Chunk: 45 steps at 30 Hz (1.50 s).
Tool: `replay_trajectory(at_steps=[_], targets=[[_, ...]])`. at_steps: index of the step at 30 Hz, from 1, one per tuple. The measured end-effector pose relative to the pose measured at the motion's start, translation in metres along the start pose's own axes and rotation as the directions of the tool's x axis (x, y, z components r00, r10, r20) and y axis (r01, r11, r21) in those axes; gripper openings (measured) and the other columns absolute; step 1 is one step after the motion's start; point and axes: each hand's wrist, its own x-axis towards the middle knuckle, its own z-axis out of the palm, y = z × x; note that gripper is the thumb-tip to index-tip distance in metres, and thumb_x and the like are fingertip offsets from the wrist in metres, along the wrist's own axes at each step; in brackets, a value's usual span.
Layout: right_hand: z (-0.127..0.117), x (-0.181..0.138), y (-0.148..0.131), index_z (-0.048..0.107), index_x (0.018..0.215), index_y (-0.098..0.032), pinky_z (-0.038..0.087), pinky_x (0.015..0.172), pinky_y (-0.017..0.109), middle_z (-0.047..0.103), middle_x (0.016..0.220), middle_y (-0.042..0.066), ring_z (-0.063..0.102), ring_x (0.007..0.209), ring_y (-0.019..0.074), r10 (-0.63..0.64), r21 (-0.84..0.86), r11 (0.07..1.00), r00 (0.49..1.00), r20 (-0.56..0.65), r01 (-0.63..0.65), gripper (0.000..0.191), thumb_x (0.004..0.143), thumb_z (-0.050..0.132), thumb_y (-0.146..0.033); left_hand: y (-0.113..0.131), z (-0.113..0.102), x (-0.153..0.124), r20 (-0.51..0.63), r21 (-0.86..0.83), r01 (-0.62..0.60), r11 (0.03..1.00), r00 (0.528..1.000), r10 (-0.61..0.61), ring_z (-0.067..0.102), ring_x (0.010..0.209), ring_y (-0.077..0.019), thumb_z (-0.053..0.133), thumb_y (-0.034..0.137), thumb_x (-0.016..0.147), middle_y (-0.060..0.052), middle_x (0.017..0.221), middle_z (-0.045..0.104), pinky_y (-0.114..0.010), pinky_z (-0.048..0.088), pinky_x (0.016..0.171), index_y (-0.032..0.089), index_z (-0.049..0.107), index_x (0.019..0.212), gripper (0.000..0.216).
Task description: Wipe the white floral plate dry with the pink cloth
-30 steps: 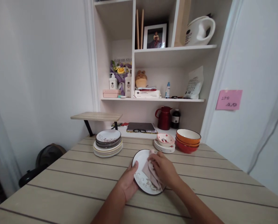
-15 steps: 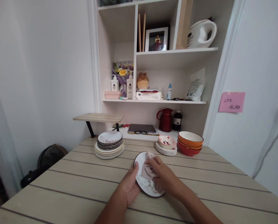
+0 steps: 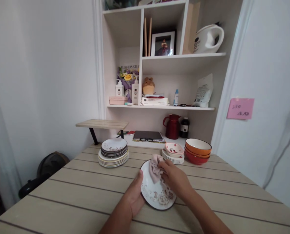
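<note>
Two bare hands, head view: both at one plate over the wooden table (image 3: 86,196).
Left hand (image 3: 134,197): grasps the floral plate (image 3: 154,192) by its dark rim, thumb along the edge, fingers mostly hidden beneath.
Right hand (image 3: 176,178): grips a crumpled pink cloth (image 3: 155,169) and holds it against the plate's far part.
Floral plate's place: between the two hands, face up; whether its underside touches the table, I cannot tell.
Plate's handling: probably stiff, fairly light, smooth-glazed enough to slip, and likely to chip if knocked.
Plate's best hold: the rim beside the left thumb, fingers supporting underneath.
Cloth's handling: looks soft and thin; bunching it in the fingertips suits it.
Plate stack (image 3: 113,156): beyond the left hand, well apart.
Small dishes (image 3: 173,156): just beyond the right hand.
Orange and red bowls (image 3: 198,152): beyond the right hand, farther right.
</note>
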Motion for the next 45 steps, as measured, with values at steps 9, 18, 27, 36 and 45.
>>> replay_trajectory(at_steps=[9, 18, 27, 36, 45], targets=[[0.006, -0.019, -0.019, 0.065, 0.094, -0.028, 0.026, 0.061, 0.027, 0.062, 0.101, 0.001, 0.058, 0.083, 0.0183, -0.238, 0.072, 0.971, 0.938, 0.251, 0.227, 0.028, 0.066, 0.063, -0.022, 0.001, -0.002, 0.004, -0.038, 0.014, 0.054, 0.998, 0.998, -0.054, 0.064, 0.108, -0.03, 0.046, 0.062, 0.087, -0.017, 0.112, 0.07, -0.044, 0.042, 0.1, 0.012, 0.055, 0.132, 0.068], [0.017, -0.002, -0.036, 0.06, 0.107, -0.031, 0.033, 0.064, 0.028, 0.062, 0.111, 0.002, 0.061, 0.091, 0.0186, -0.055, -0.011, 0.998, 0.998, -0.016, 0.055, 0.023, 0.086, 0.051, -0.032, -0.001, -0.006, 0.006, 0.028, -0.009, 0.015, 1.0, 1.0, -0.015, 0.062, 0.111, -0.0284, 0.046, 0.06, 0.088, -0.015, 0.117, 0.069, -0.044, 0.04, 0.102, 0.017, 0.053, 0.133, 0.062], [-0.004, -0.003, 0.001, 0.068, 0.092, -0.022, 0.039, 0.083, 0.036, 0.062, 0.111, 0.011, 0.056, 0.107, 0.029, -0.064, -0.145, 0.987, 0.998, 0.017, 0.066, 0.019, 0.074, 0.061, -0.023, 0.001, -0.004, 0.003, 0.08, -0.035, 0.032, 0.999, 0.996, -0.029, 0.05, 0.128, -0.0323, 0.042, 0.064, 0.087, -0.018, 0.133, 0.058, -0.05, 0.026, 0.112, 0.017, 0.041, 0.144, 0.074], [0.012, -0.019, -0.026, 0.067, 0.088, -0.024, 0.036, 0.067, 0.029, 0.062, 0.101, 0.004, 0.059, 0.088, 0.0207, -0.29, 0.068, 0.957, 0.939, 0.184, 0.283, 0.019, 0.07, 0.065, -0.031, 0.001, -0.005, 0.003, -0.006, -0.004, 0.045, 0.999, 0.999, -0.046, 0.057, 0.119, -0.0315, 0.046, 0.061, 0.088, -0.017, 0.123, 0.065, -0.047, 0.037, 0.106, 0.013, 0.051, 0.136, 0.069], [0.011, -0.003, -0.023, 0.059, 0.114, -0.027, 0.036, 0.083, 0.034, 0.062, 0.112, 0.007, 0.057, 0.1, 0.0242, -0.078, 0.024, 0.997, 0.997, -0.013, 0.078, 0.032, 0.082, 0.057, -0.032, 0.0, 0.0, 0.002, 0.007, -0.028, 0.018, 0.999, 1.0, -0.018, 0.055, 0.122, -0.0298, 0.044, 0.061, 0.088, -0.016, 0.128, 0.063, -0.047, 0.033, 0.109, 0.017, 0.045, 0.141, 0.068]])
